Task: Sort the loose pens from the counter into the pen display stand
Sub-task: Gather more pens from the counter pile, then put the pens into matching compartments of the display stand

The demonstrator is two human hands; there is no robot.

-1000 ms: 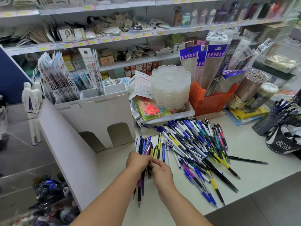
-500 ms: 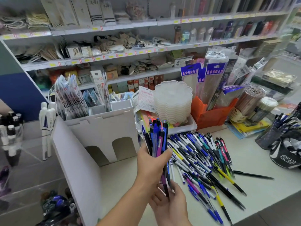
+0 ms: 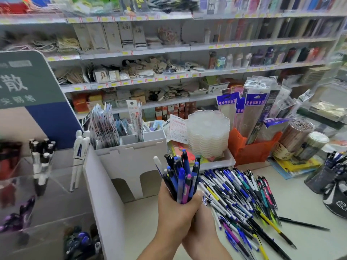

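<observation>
A bundle of pens [image 3: 181, 180] — slim plastic barrels, mostly blue and black, one pink, one white — stands upright in the left hand [image 3: 175, 212], whose fingers are clamped round it. The right hand [image 3: 203, 227] sits beneath; its grip I cannot tell. Beside them a loose pile of pens [image 3: 242, 199] — too many to count — lies on the pale worktop [image 3: 304, 209], near the white cardboard stand [image 3: 131, 162].

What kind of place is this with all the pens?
Most likely a stationery shop. Long shelves carry packaged goods above yellow price tags, a heap of loose pens covers the counter, and the left hand holds a bundle of pens.
</observation>
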